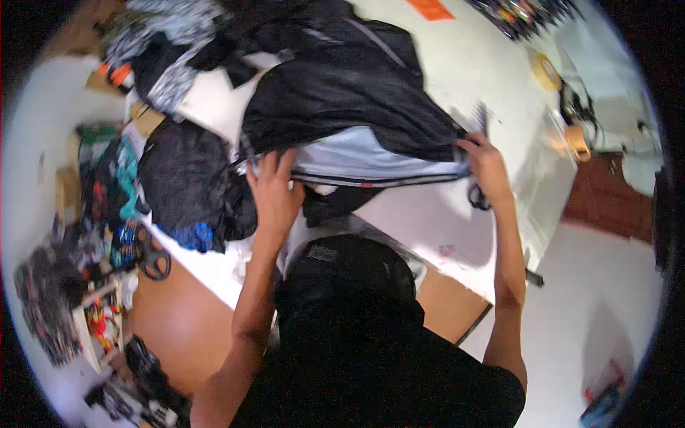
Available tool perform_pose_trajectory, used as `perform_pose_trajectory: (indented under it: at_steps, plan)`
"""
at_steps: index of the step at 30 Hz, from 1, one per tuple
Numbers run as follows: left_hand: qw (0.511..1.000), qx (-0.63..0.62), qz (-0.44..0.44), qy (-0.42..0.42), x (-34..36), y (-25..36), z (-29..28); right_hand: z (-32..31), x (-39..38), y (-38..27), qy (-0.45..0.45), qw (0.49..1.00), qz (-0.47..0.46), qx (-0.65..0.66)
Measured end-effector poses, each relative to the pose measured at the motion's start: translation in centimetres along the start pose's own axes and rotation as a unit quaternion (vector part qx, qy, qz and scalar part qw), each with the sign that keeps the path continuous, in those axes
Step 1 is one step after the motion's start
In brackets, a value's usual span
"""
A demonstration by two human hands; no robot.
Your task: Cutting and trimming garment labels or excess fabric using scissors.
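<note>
Two hands, spread apart, are gripping the black garment point(335, 100) at 12 o'clock: left hand point(275, 191) around 10, right hand point(489, 169) around 2. Tugging's probably risking a snag on those scissors point(481, 204) tbh.

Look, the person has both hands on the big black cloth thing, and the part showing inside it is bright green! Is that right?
Not quite: the inside isn't bright green. The head view shows it as pale, light bluish-grey. The rest is right: the left hand and right hand are both on the big black cloth thing.
</note>
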State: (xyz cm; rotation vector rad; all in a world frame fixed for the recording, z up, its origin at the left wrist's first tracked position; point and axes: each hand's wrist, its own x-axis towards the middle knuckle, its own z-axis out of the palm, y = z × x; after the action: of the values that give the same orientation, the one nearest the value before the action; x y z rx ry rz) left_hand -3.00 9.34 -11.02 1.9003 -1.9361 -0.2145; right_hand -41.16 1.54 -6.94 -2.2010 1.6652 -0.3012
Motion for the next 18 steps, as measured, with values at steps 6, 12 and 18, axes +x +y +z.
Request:
perform_pose_trajectory:
  at_steps: [6,12,18]
  plan:
    - [0.995,0.021,-0.033,0.092,-0.5,-1.2,0.2,-0.7,0.4,4.4,0.184,0.955,0.005,0.232]
    - [0.973,-0.01,-0.094,0.212,0.3,-4.0,-1.3,-2.0,1.7,2.4,0.191,0.89,0.102,0.4]
    - [0.958,-0.285,-0.026,0.032,2.8,-6.4,-2.7,-1.3,4.4,3.0,0.21,0.898,0.106,0.372]
